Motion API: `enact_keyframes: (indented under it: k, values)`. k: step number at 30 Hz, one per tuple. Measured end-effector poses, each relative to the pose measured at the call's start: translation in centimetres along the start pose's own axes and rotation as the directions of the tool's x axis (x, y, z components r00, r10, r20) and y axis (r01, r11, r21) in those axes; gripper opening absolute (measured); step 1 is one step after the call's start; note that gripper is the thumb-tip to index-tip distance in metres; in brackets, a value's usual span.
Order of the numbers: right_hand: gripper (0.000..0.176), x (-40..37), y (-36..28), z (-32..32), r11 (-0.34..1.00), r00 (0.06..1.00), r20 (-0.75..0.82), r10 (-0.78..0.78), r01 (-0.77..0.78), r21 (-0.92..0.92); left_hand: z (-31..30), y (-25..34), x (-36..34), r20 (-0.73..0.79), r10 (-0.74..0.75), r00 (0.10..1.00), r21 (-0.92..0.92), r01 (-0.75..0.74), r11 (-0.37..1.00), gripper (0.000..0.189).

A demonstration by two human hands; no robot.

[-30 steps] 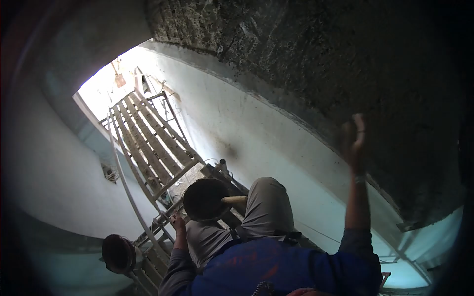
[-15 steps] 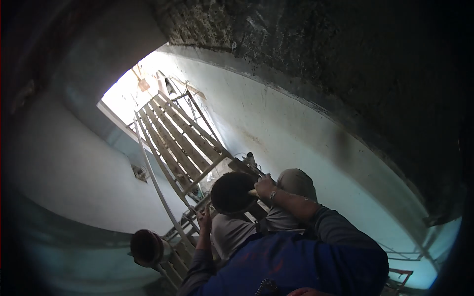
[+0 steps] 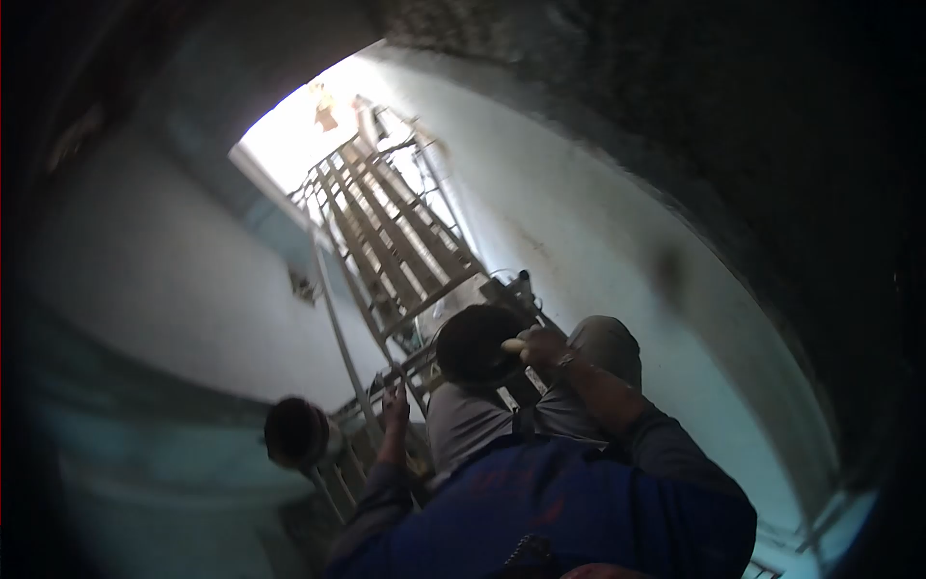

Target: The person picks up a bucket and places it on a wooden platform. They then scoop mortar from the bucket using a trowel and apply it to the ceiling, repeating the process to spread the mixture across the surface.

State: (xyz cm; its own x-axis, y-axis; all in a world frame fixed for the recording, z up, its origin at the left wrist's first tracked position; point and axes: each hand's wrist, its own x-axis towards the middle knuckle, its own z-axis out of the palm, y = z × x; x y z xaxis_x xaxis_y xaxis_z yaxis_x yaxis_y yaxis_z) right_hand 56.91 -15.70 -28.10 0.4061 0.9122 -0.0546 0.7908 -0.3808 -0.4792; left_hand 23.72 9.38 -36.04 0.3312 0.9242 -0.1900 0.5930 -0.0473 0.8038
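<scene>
I sit on a scaffold, my grey-trousered knees [image 3: 579, 367] in front of me. A dark round pan [image 3: 471, 343] rests against my lap. Over its right rim, my right hand [image 3: 546, 345] is closed on a short wooden handle [image 3: 514, 344]. My left hand [image 3: 394, 409] is lower and to the left, on the metal scaffold frame [image 3: 362, 405] beside my thigh. Motion blur hides whether its fingers grip the frame.
Wooden scaffold planks [image 3: 395, 236] run away from me toward a bright opening [image 3: 289, 135]. A pale plastered wall [image 3: 579, 232] is on the right, under a rough dark ceiling [image 3: 694, 106]. A dark round object [image 3: 294, 432] is below left; I cannot tell what it is.
One second ago my right hand was raised at the ceiling; it came down to the pan and closed on the wooden handle. The view has swung, shifting everything right and up.
</scene>
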Motion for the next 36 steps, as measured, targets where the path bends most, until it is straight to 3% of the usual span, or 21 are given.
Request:
enact_keyframes:
  k: [2,3,4,7,8,9,10,11,13,14,17,18,21,24,27,28,31,32,36]
  values:
    - [0.022,0.2,0.1,0.2,0.996,0.988,-0.125,-0.088,0.084,-0.034,0.3,-0.7,-0.1,-0.041,-0.096,0.995,-0.008,0.096,0.995,0.056]
    - [0.02,-0.9,-1.8,-2.3,0.993,0.979,-0.179,-0.101,0.089,-0.071,0.6,-2.7,0.8,-0.036,-0.043,0.998,-0.058,0.041,0.997,0.056]
    - [0.017,-1.2,-3.5,-4.1,0.995,0.997,-0.068,-0.027,0.02,-0.099,0.7,-2.6,0.8,-0.05,-0.059,0.997,-0.045,0.057,0.997,0.055]
    - [0.016,-0.7,-4.9,-3.2,0.978,0.997,-0.017,-0.081,0.076,-0.192,1.0,-1.9,0.8,-0.086,-0.022,0.996,-0.035,0.019,0.999,0.056]
    - [0.018,-0.3,-4.8,-2.3,0.979,0.999,-0.003,-0.05,0.048,-0.198,0.5,1.4,-0.7,-0.094,-0.013,0.996,-0.006,0.013,1.0,0.057]
    - [0.019,0.2,-4.5,-0.9,0.979,1.0,0.009,-0.011,0.013,-0.204,0.3,2.3,-0.8,-0.091,0.05,0.995,0.115,-0.039,0.993,0.058]
    - [0.021,0.4,-4.2,0.0,0.977,0.999,0.016,0.029,-0.025,-0.21,0.8,2.1,-0.1,-0.064,0.008,0.998,0.03,-0.006,1.0,0.058]
    - [0.023,0.4,-3.5,0.5,0.982,0.999,0.039,0.028,-0.02,-0.188,1.3,1.8,0.5,-0.036,-0.029,0.999,-0.055,0.027,0.998,0.058]
    - [0.027,0.5,-1.5,0.6,0.989,0.997,0.081,0.017,-0.005,-0.146,1.2,5.4,-1.3,-0.122,0.138,0.983,0.045,-0.134,0.99,0.059]
    - [0.039,0.1,-1.1,0.0,0.997,0.993,0.119,0.009,0.0,-0.079,1.4,5.3,-1.3,-0.099,0.124,0.987,0.047,-0.12,0.992,0.061]
    - [0.049,-0.2,-2.4,-1.6,0.966,0.961,0.165,0.222,-0.24,0.094,2.3,3.9,-0.5,0.009,0.021,1.0,-0.063,-0.021,0.998,0.063]
    - [0.054,0.0,-2.3,-1.6,0.967,0.95,0.214,0.226,-0.246,0.072,2.5,3.8,-0.7,-0.004,0.038,0.999,-0.071,-0.038,0.997,0.063]
    - [0.04,0.0,-2.8,-1.9,0.961,0.991,0.057,0.124,-0.134,0.243,2.7,3.1,-0.8,-0.062,0.066,0.996,-0.05,-0.069,0.996,0.065]
    - [0.029,-0.4,-4.7,-5.4,0.995,0.98,-0.199,-0.003,0.023,0.098,2.2,2.3,-1.1,-0.044,0.006,0.999,-0.124,-0.011,0.992,0.064]
    - [0.019,-0.2,-6.3,-9.4,0.989,0.987,-0.073,-0.141,0.137,-0.049,0.7,3.7,-2.7,-0.091,0.037,0.995,0.01,-0.036,0.999,0.062]
    - [0.018,0.0,-6.0,-8.4,0.986,0.986,-0.061,-0.154,0.149,-0.078,1.0,1.7,-1.6,-0.071,0.022,0.997,0.022,-0.02,1.0,0.054]
    - [0.017,2.1,-4.0,-2.3,0.969,0.981,-0.029,-0.192,0.184,-0.164,1.8,-0.9,0.1,-0.07,-0.003,0.998,0.005,0.004,1.0,0.052]
    - [0.017,2.1,-3.9,-0.8,0.976,0.993,-0.039,-0.108,0.099,-0.193,1.5,-0.4,-0.3,-0.068,-0.02,0.998,-0.006,0.019,1.0,0.054]
    - [0.019,0.8,-4.1,-2.1,0.994,0.99,-0.128,-0.066,0.054,-0.096,-0.3,2.4,-2.2,-0.076,-0.04,0.996,-0.042,0.037,0.998,0.053]
